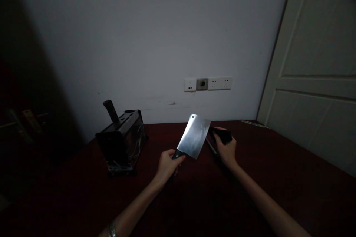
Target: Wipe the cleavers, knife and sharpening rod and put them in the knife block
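My left hand (167, 163) is closed round the dark handle of a broad steel cleaver (194, 136), whose blade points up and away over the table. My right hand (226, 149) is wrapped round a black handled tool (221, 135), likely a sharpener, with a thin metal part reaching down behind the cleaver blade. The two hands are close together above the dark red table (278, 177).
A black knife block (121, 140) stands at the left of the table with one black knife handle (111, 111) sticking out. Wall sockets (208, 83) sit on the white wall behind. A white door (317, 81) is at the right.
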{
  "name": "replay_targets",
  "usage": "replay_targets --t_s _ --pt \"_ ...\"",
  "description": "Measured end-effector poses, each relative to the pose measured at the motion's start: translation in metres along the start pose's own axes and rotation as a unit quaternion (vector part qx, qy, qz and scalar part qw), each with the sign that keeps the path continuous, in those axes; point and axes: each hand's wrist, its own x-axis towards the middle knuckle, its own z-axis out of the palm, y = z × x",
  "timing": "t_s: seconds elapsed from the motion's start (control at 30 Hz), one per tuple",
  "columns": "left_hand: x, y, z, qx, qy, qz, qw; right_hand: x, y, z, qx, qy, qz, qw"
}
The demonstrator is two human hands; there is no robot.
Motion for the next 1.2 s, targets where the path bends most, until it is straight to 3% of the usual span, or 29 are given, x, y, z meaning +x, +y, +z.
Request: replay_targets --t_s 0.1,0.2,0.27,0.37,0.43,0.5,0.7,0.93,1.2 --pt "-0.005 0.002 0.003 -0.063 -0.016 0.0 0.998 0.001 -0.012 0.0 0.031 0.038 -0.017 0.999" --pt "-0.009 0.001 0.006 -0.123 -0.033 -0.005 0.992 -0.002 -0.029 -0.002 0.025 0.004 -0.104 0.994" --pt "-0.01 0.0 0.008 -0.143 -0.034 -0.002 0.989 -0.008 -0.039 -0.002 0.007 -0.069 -0.171 0.983" --pt "-0.011 -0.002 0.011 -0.15 -0.027 0.008 0.988 -0.021 -0.049 0.002 0.001 -0.217 -0.248 0.944" --pt "-0.011 -0.005 0.012 -0.14 -0.018 0.017 0.99 -0.032 -0.053 0.008 0.011 -0.296 -0.258 0.92" --pt "-0.012 -0.007 0.013 -0.132 -0.01 0.029 0.991 -0.043 -0.057 0.014 0.023 -0.334 -0.246 0.91" --pt "-0.015 -0.014 0.019 -0.136 0.014 0.059 0.989 -0.061 -0.059 0.024 0.05 -0.36 -0.252 0.897" --pt "-0.016 -0.01 0.016 -0.13 0.012 0.061 0.99 -0.058 -0.051 0.022 0.01 -0.314 -0.227 0.922" --pt "-0.019 -0.008 0.018 -0.109 0.017 0.066 0.992 -0.061 -0.062 0.023 0.052 -0.339 -0.224 0.912"
